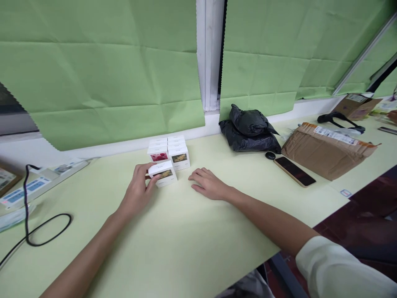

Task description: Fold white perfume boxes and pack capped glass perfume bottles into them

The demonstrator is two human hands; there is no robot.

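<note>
The fingers of the left hand (140, 185) passed behind a small white box (166, 175), so I could not see where their tips pressed; the small lettering on its face was too fine for me to read. This box also covered the lower front of the left row of white boxes (159, 155), and I could not count with certainty how many stood behind one another there or in the right row (180, 160). The left forearm was cut off at the lower edge, while the right arm ran back to a pale sleeve (344, 267). I saw the left hand in a narrow grip, thumb on the front of the box, which stood upright just before the two rows on the table (192, 244). The right hand (208, 183) lay low and palm down to the right of the boxes, holding nothing, its fingers loosely bent toward them; I could not tell how firmly it touched the surface. Farther right lay black plastic bags (249, 130), a round black object (270, 155), a phone (294, 171) and a crumpled cardboard parcel (325, 151); at left, a power strip (46, 182) and a looped black cable (48, 243); behind, green blinds (105, 78)
</note>
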